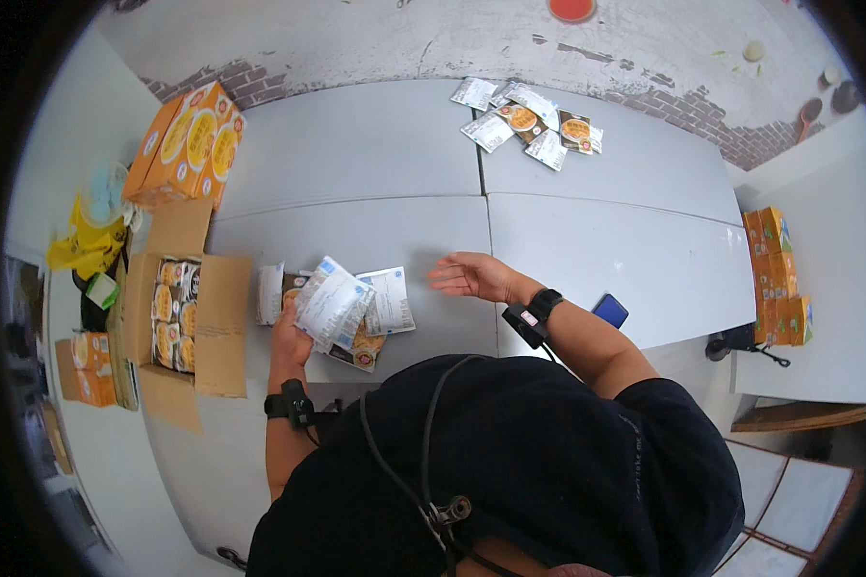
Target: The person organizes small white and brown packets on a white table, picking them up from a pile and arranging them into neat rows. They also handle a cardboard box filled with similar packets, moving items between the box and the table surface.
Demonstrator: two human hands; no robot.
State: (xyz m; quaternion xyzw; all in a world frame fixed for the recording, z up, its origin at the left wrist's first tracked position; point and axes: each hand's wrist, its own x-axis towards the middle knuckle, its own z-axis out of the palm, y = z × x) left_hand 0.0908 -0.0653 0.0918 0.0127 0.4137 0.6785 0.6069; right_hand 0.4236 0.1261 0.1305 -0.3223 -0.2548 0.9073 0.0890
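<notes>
My left hand (292, 335) grips a food sachet (335, 303) with its white printed back facing up, held over a small spread of like sachets. A white-backed sachet (388, 299) lies just right of it, and a sachet with a food picture (361, 350) shows partly from underneath. At the left of the spread, one more white sachet (269, 296) rests near the carton. My right hand (473, 278) hovers above the grey table, fingers extended, palm partly turned up, holding nothing. It is apart from the sachets.
Left of my hands stands an open cardboard carton (220, 332) with packed sachets inside. Orange printed boxes (187, 148) sit behind it. A loose heap of sachets (516, 122) lies at the table's far edge. A blue phone (610, 311) is beside my right forearm; stacked orange boxes (776, 278) stand far right.
</notes>
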